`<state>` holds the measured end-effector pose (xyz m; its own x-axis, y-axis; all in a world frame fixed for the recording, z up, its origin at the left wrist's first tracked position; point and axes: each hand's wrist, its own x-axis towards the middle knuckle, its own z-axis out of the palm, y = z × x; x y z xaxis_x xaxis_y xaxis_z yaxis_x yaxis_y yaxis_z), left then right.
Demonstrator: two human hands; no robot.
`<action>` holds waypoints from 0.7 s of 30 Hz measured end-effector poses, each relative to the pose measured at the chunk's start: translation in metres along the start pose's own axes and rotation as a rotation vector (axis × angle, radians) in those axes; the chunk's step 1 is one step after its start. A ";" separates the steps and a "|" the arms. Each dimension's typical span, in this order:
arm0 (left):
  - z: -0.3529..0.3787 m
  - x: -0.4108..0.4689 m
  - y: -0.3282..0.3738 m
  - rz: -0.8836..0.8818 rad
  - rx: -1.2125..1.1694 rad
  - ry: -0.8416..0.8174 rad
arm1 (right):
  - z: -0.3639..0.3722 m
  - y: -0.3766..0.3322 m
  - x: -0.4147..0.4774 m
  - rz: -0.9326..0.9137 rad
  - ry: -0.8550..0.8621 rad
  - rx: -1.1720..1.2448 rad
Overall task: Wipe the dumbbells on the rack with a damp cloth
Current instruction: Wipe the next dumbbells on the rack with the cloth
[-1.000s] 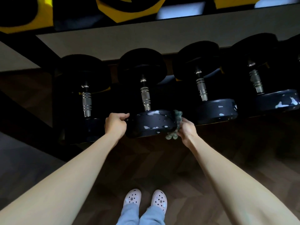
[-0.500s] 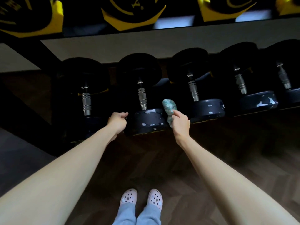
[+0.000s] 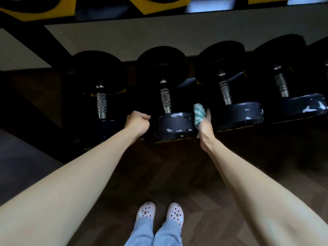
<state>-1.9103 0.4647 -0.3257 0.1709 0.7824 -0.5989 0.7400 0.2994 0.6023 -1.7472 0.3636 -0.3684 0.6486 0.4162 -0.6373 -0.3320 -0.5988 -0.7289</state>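
Note:
Several black dumbbells with chrome handles lie in a row on a low rack. The second dumbbell from the left has a scuffed near head with pale patches. My left hand is curled into a fist against the left side of that head; nothing shows inside the fist. My right hand holds a green-and-white cloth and presses it against the right side of the same head, the cloth sticking up above its top edge.
Neighbouring dumbbells lie to the left and to the right, with another further right. An upper shelf with yellow-and-black weights hangs overhead. A black rack strut slants at left. My feet in pink clogs stand on dark wooden floor.
My right hand has carried the cloth from the lower right of the dumbbell head up along its right side. My left fist has stayed at the head's left side.

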 end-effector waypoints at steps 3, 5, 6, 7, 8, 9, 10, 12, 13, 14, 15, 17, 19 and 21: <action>-0.003 0.000 0.005 -0.014 -0.027 -0.002 | -0.003 0.007 -0.006 -0.020 -0.037 0.001; -0.004 -0.001 0.007 -0.033 -0.067 -0.011 | -0.002 0.010 -0.010 -0.050 -0.026 0.037; -0.005 -0.003 0.007 -0.036 -0.080 -0.013 | 0.000 0.011 -0.015 -0.085 -0.022 0.036; -0.007 -0.004 0.008 -0.037 -0.089 -0.017 | 0.003 0.011 -0.021 -0.132 -0.023 0.009; -0.008 -0.005 0.008 -0.039 -0.101 -0.023 | 0.006 0.011 -0.027 -0.174 -0.016 -0.028; -0.008 -0.005 0.008 -0.044 -0.115 -0.026 | 0.008 0.011 -0.032 -0.212 -0.015 -0.071; -0.008 -0.005 0.008 -0.052 -0.130 -0.028 | 0.009 0.011 -0.035 -0.238 -0.017 -0.109; -0.008 -0.004 0.009 -0.064 -0.151 -0.036 | 0.011 0.013 -0.039 -0.280 -0.016 -0.141; -0.008 -0.003 0.008 -0.068 -0.158 -0.042 | 0.013 0.013 -0.043 -0.306 -0.010 -0.163; -0.009 -0.003 0.007 -0.075 -0.165 -0.048 | 0.015 0.012 -0.047 -0.329 -0.002 -0.197; -0.010 -0.002 0.006 -0.084 -0.177 -0.060 | 0.018 0.011 -0.049 -0.355 0.008 -0.228; -0.011 -0.001 0.001 -0.100 -0.212 -0.103 | 0.024 0.008 -0.050 -0.389 0.041 -0.273; -0.013 0.000 -0.005 -0.102 -0.230 -0.148 | 0.030 0.005 -0.051 -0.398 0.070 -0.333; -0.015 0.000 -0.009 -0.095 -0.253 -0.189 | 0.037 0.002 -0.058 -0.510 0.050 -0.405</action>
<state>-1.9270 0.4702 -0.3229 0.2440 0.6364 -0.7317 0.5772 0.5110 0.6369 -1.8110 0.3636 -0.3425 0.6910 0.6896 -0.2167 0.3041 -0.5493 -0.7783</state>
